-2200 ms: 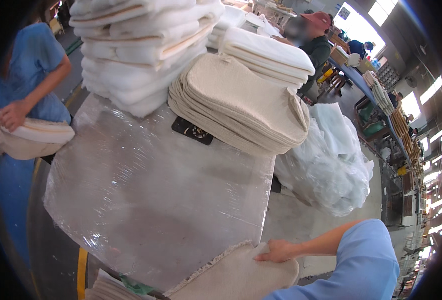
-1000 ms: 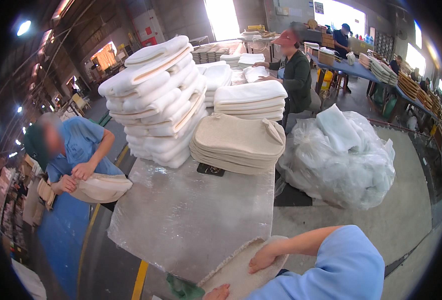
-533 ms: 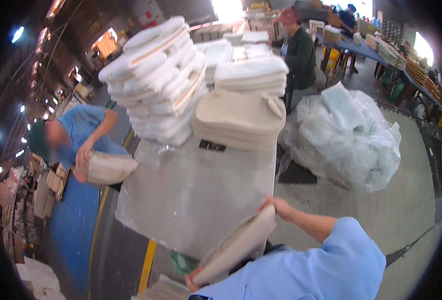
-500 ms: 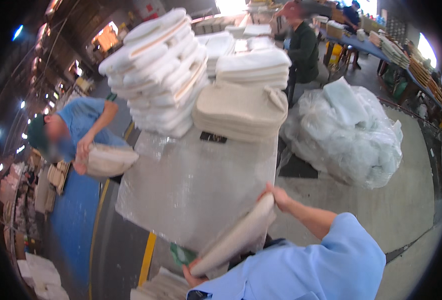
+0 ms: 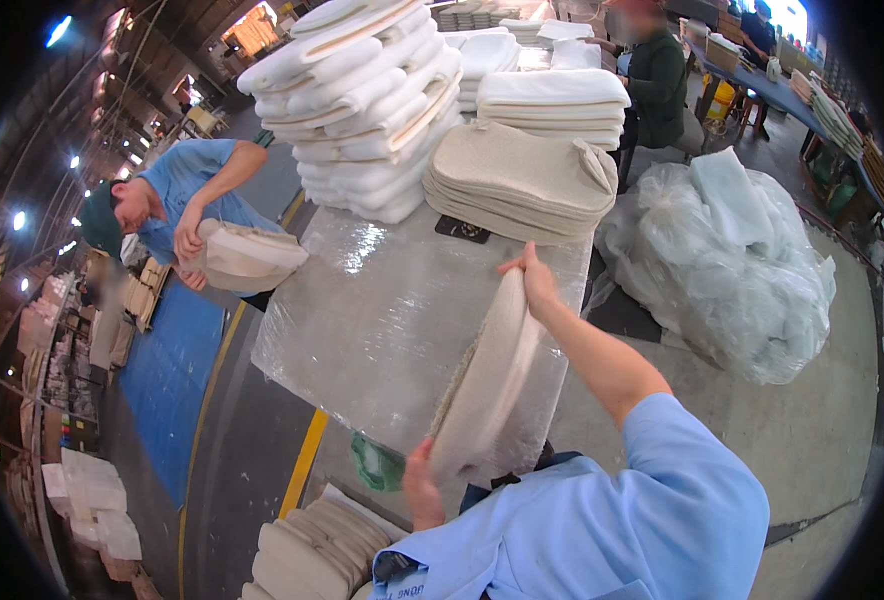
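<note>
A beige padded cushion stands tilted on its edge over the near right part of the plastic-covered table. My right hand grips its far end, and my left hand holds its near end. Beyond my right hand lies a neat pile of beige cushions, the top one with a knotted tie at its right corner. A small flat black item sits by the pile's front left edge.
Tall white padded pieces are stacked at the back left. A co-worker at left holds another beige cushion. A big clear plastic bundle rests at right. More beige cushions are piled at lower left, near green plastic.
Both hands have moved forward over the table with the cushion, which has swung to a steeper angle. The right hand is now close to the beige pile. The view has shifted too.
</note>
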Motion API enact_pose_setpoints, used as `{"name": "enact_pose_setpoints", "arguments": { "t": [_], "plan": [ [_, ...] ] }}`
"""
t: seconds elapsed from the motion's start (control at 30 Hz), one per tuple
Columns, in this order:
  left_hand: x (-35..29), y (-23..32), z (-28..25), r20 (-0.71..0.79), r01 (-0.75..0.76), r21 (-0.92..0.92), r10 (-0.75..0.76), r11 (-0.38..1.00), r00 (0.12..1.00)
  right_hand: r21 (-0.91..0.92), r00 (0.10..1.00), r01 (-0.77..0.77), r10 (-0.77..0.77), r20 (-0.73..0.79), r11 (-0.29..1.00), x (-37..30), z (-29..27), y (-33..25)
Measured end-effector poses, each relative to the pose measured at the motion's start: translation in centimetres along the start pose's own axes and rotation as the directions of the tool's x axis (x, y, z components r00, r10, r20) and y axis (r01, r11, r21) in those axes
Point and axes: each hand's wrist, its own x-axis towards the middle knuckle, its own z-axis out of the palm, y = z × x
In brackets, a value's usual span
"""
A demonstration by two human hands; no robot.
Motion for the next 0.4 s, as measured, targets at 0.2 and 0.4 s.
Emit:
{"name": "enact_pose_setpoints", "arguments": {
  "t": [0.2,0.4],
  "plan": [
    [0.5,3.7,2.0,0.256,-0.330,0.572,0.220,0.751,0.941,-0.027,0.990,-0.117,0.119,0.078,0.993,-0.1,-1.3,1.6],
    [0.4,3.6,-3.1,0.461,-0.452,0.522,0.207,0.724,0.863,0.128,0.978,-0.207,0.203,0.042,0.970,-4.7,-4.3,1.5]
  ]
}}
